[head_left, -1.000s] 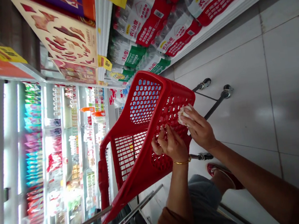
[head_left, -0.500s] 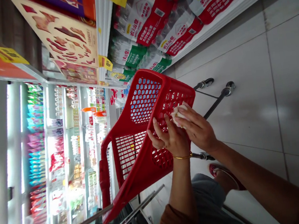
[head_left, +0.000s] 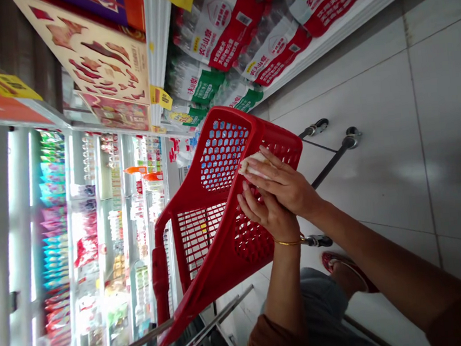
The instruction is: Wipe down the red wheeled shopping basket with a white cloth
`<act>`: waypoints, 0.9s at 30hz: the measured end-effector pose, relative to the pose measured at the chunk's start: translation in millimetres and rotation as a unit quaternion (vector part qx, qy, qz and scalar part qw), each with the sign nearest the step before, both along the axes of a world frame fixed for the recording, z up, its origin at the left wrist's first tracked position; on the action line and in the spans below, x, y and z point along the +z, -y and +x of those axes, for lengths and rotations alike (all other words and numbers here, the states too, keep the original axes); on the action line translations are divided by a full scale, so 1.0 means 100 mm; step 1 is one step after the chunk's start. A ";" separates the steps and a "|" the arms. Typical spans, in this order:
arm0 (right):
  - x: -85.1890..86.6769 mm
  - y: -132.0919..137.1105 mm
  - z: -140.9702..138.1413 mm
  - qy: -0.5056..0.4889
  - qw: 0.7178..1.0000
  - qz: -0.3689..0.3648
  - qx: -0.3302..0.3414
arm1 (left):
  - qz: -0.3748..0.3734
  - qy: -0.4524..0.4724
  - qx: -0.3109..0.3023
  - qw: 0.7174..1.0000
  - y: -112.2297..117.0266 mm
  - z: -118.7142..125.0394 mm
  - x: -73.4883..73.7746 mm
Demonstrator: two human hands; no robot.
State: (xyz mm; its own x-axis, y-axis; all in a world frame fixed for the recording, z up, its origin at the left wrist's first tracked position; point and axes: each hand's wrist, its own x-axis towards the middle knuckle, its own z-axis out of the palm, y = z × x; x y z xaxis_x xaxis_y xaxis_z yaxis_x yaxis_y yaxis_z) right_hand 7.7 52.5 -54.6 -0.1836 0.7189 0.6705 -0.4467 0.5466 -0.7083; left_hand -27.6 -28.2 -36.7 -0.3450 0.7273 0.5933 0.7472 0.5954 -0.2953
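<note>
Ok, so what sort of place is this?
Probably a supermarket or grocery shop: there's a red shopping cart, labelled bottles lining a low shelf, and yellow price tags.

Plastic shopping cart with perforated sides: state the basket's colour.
Red; the perforated plastic basket shows best in the head view.

— What is your cart basket (head_left: 218,280) made of?
— Smooth, perforated plastic with a low gloss; the cart leg (head_left: 333,161) is metal.
— And the whitish wad (head_left: 250,165) you hold?
— Matt and crumpled, cloth or paper; the view cannot settle which for you.
— Your bracelet (head_left: 289,242) and sleeve (head_left: 277,337)?
— Shiny metal and matt cloth, respectively.
— Beyond these?
— You see smooth, glossy floor tiles (head_left: 377,170); the bottles (head_left: 218,22) are clear, shiny plastic, the carton (head_left: 96,50) printed board.
</note>
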 end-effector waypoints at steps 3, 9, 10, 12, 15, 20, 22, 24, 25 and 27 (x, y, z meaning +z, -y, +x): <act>-0.06 0.00 -0.01 0.011 1.000 0.009 0.005 | 0.010 -0.012 -0.006 1.000 -0.01 0.01 0.02; -0.23 0.06 -0.03 0.005 1.000 -0.016 0.003 | 0.045 -0.031 -0.013 0.998 -0.01 -0.02 0.04; -0.26 0.07 -0.03 0.010 1.000 -0.022 0.003 | 0.043 -0.033 -0.015 0.998 -0.01 -0.03 0.05; -0.34 0.10 -0.04 0.021 0.999 -0.034 0.000 | 0.037 -0.042 -0.015 0.998 0.00 -0.06 0.08; -0.50 0.15 -0.06 0.025 0.998 -0.055 -0.018 | 0.035 -0.067 -0.016 0.997 -0.02 -0.08 0.13; -0.79 0.24 -0.10 0.029 0.995 -0.088 -0.042 | 0.034 -0.075 -0.017 0.996 -0.07 -0.08 0.19; -0.86 0.27 -0.11 0.031 0.993 -0.099 -0.048 | 0.036 -0.071 -0.014 0.997 -0.08 -0.08 0.20; -0.86 0.29 -0.10 0.030 0.992 -0.107 -0.054 | 0.038 -0.067 -0.012 0.997 -0.07 -0.08 0.20; -0.83 0.29 -0.09 0.029 0.992 -0.109 -0.057 | 0.039 -0.066 -0.011 0.997 -0.07 -0.09 0.19; -0.73 0.27 -0.07 0.022 0.992 -0.108 -0.066 | 0.041 -0.069 -0.013 0.997 -0.07 -0.09 0.19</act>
